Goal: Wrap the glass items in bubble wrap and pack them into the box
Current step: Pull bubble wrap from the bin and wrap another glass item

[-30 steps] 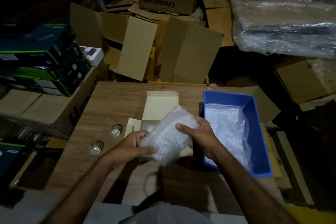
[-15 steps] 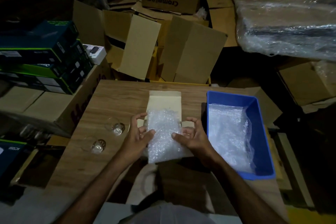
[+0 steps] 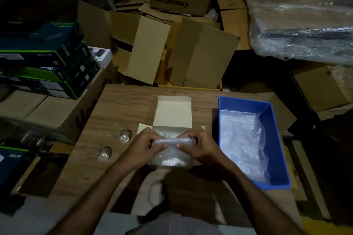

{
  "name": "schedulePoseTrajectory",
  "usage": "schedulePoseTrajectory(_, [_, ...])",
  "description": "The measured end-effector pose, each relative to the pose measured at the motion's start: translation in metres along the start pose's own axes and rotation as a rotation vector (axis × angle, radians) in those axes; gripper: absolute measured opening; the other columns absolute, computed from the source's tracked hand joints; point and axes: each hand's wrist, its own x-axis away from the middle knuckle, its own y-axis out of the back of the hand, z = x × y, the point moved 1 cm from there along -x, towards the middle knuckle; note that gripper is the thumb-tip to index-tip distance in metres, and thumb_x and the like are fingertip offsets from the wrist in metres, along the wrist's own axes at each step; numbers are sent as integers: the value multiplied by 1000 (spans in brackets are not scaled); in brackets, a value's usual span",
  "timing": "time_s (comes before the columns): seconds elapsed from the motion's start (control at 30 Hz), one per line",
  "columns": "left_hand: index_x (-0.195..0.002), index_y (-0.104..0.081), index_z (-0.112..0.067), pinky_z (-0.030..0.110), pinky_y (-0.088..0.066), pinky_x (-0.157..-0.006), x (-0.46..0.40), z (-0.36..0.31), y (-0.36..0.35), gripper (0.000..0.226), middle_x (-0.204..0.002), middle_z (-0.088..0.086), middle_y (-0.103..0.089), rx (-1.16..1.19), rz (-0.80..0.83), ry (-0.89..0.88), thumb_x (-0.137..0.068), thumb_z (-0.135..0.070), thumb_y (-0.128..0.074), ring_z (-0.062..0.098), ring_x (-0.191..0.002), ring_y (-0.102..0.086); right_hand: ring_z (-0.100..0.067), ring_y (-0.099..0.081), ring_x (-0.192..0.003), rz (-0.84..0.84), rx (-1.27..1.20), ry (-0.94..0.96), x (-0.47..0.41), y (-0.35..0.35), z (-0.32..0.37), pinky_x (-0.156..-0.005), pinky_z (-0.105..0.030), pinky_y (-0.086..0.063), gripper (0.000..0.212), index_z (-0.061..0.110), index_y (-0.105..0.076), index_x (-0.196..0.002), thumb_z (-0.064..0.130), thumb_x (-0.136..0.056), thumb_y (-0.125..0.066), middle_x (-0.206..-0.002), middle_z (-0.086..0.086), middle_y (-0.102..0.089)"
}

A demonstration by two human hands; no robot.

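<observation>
Both hands have come down and rolled the top of the soft, crinkly clear bubble-wrap bundle [image 3: 170, 155] into the small open cardboard box [image 3: 172, 112]. Left hand [image 3: 142, 144] and right hand [image 3: 201, 144] pinch the rolled edge. Glass inside breaks easily, so hold its padded sides.

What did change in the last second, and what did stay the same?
Both hands, left hand and right hand, lowered the bubble-wrapped bundle over the open box, still gripping it, now folding its top edge. Two glasses and blue tray stayed put.
</observation>
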Motion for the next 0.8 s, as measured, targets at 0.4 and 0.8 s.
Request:
schedulePoseTrajectory(0.4, [-109,-70,-10,38,-60,-77,18,8,-4,23,-107,10,-73,402,-82,-15,-100,3,-54,24,-97,-72,-18,-68,-102,36,-179,106,5,-20,16,-84,-43,-60,15,13,-69,-110,7,-99,-60,-108,1,-70])
schedulePoseTrajectory(0.8, [-125,-65,-5,29,-60,-76,28,38,22,37,-107,13,-74,693,-123,110,-90,8,-65,26,-93,-72,-26,-62,-122,28,-281,166,-13,-51,1,-95,-57,-55,25,8,-71,-118,13,-93,-71,-128,-5,-65])
